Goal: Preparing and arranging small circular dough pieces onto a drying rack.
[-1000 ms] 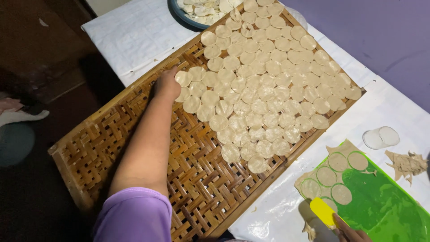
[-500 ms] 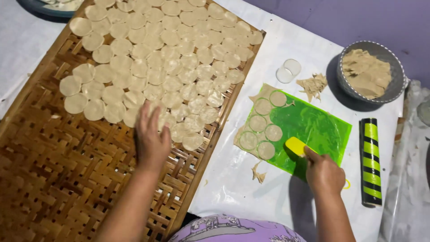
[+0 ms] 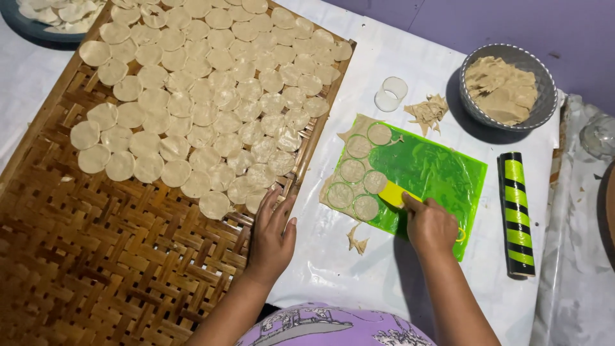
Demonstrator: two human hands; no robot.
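Note:
A woven bamboo tray (image 3: 96, 269) holds several thin round dough discs (image 3: 211, 96) laid in rows. My left hand (image 3: 272, 234) rests flat with fingers apart on the tray's right edge, just below the nearest discs. My right hand (image 3: 432, 224) grips a yellow scraper (image 3: 394, 192) pressed onto a green plastic sheet (image 3: 442, 173). On that sheet's left part lie several cut dough rounds (image 3: 355, 173) still ringed by scrap dough.
A grey bowl of dough scraps (image 3: 506, 83) stands at the back right. A clear round cutter (image 3: 391, 93) and a scrap pile (image 3: 428, 110) lie behind the sheet. A black-and-green striped roller (image 3: 516, 214) lies to the right. Another dish of discs (image 3: 51, 16) sits top left.
My left hand has drawn back from the discs to the tray's right edge. My view swung right, bringing the sheet, bowl and roller in. The right hand slid the scraper toward the cut rounds.

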